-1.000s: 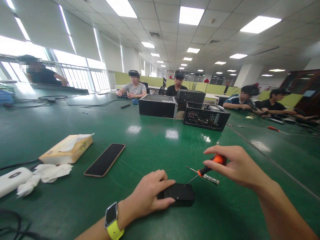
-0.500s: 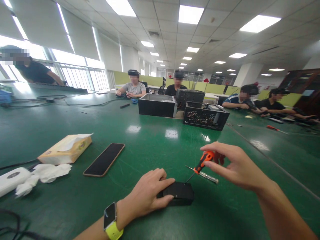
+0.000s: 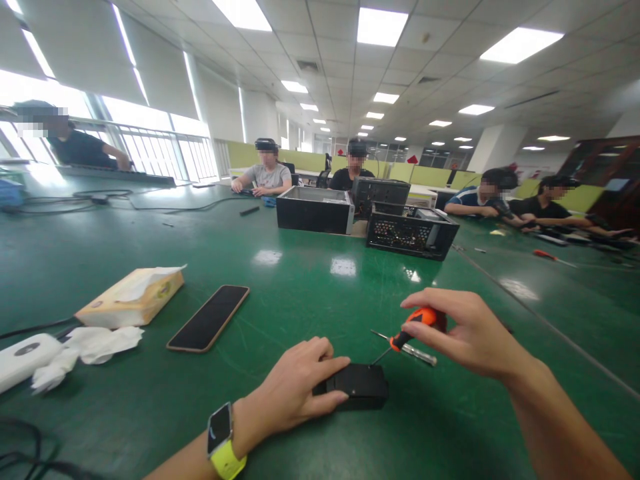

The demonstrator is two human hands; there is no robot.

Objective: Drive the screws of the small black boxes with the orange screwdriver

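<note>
A small black box-shaped device (image 3: 364, 383) lies on the green table in front of me. My left hand (image 3: 305, 377), with a watch on its wrist, grips the device's left end between thumb and fingers. In my right hand (image 3: 457, 330) is an orange and black screwdriver (image 3: 423, 323), its handle between thumb and fingers. The shaft slants down to the left and its tip meets the device's top near the far edge. Behind the screwdriver lies a second, slim screwdriver with a clear handle (image 3: 423, 355), partly hidden.
To the left are a phone (image 3: 209, 319), a tissue pack (image 3: 133, 297), crumpled tissues (image 3: 103, 345) and a white device (image 3: 25, 360). Computer cases (image 3: 315, 212) stand further back. Several people sit around the table. Another orange screwdriver (image 3: 554, 258) lies at far right.
The screwdriver in my right hand leans further to the right, its handle lower, with the tip still on the device. My left hand stays in place. The person at far left has shifted slightly.
</note>
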